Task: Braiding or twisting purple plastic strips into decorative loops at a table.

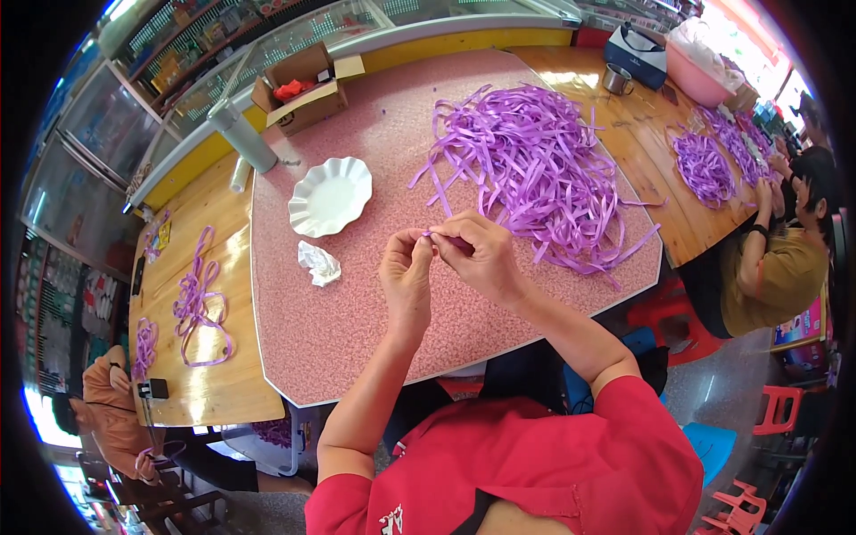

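Above the pink speckled table [357, 330], my left hand [407, 281] and my right hand [481, 254] meet fingertip to fingertip. Both are closed in a pinch on a small purple piece [428, 234], coloured like the ribbon; most of it is hidden by the fingers. Just beyond my right hand lies a large tangled heap of purple ribbon [526, 160]. A white fluted dish [330, 198] stands left of my hands, and a crumpled white tissue [318, 264] lies in front of it.
An open cardboard box [308, 107] and a grey-green bottle [242, 138] stand at the far left. More ribbon lies on the wooden tables [241, 392] either side. Co-workers sit left [116, 419] and right [776, 267]. A metal mug [616, 79] stands far right.
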`<action>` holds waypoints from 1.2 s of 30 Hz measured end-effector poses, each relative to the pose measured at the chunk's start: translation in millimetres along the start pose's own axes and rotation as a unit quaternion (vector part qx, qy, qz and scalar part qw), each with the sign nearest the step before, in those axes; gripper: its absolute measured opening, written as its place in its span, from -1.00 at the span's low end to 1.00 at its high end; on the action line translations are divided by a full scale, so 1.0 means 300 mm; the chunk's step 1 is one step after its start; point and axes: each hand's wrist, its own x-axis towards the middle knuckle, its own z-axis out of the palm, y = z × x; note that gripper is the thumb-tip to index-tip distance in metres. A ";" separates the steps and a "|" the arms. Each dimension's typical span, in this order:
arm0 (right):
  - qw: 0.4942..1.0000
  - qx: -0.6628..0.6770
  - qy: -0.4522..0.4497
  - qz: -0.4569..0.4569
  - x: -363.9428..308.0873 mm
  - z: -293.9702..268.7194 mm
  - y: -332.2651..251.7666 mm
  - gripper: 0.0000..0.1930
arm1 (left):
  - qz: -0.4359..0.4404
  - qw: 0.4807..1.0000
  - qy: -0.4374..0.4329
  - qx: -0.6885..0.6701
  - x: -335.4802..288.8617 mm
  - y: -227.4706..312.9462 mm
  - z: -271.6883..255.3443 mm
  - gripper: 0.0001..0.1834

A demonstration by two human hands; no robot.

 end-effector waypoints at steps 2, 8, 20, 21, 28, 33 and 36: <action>1.000 0.007 -0.008 0.029 -0.001 -0.002 0.000 -0.87 | 0.012 0.999 -0.009 0.038 0.006 -0.009 -0.017 -0.94; 0.999 0.014 -0.023 0.027 -0.004 0.004 0.017 -0.90 | 0.001 0.987 -0.024 0.158 0.021 -0.008 -0.045 -0.94; 0.871 0.336 -0.059 0.354 -0.003 -0.005 0.041 -0.88 | 0.282 0.880 0.001 0.383 0.023 0.017 -0.018 -0.81; 0.861 0.351 -0.057 0.363 -0.005 -0.007 0.043 -0.88 | 0.312 0.847 -0.004 0.432 0.022 0.025 -0.016 -0.81; 0.936 0.234 -0.067 0.254 -0.007 -0.018 0.036 -0.88 | 0.279 0.850 -0.021 0.445 0.015 0.051 -0.032 -0.83; 0.981 0.085 -0.121 0.126 0.013 -0.048 0.027 -0.91 | 0.250 0.833 -0.059 0.491 0.025 0.080 -0.022 -0.92; 0.984 0.056 -0.123 0.118 0.021 -0.045 0.011 -0.89 | 0.231 0.858 -0.051 0.456 0.039 0.043 -0.047 -0.93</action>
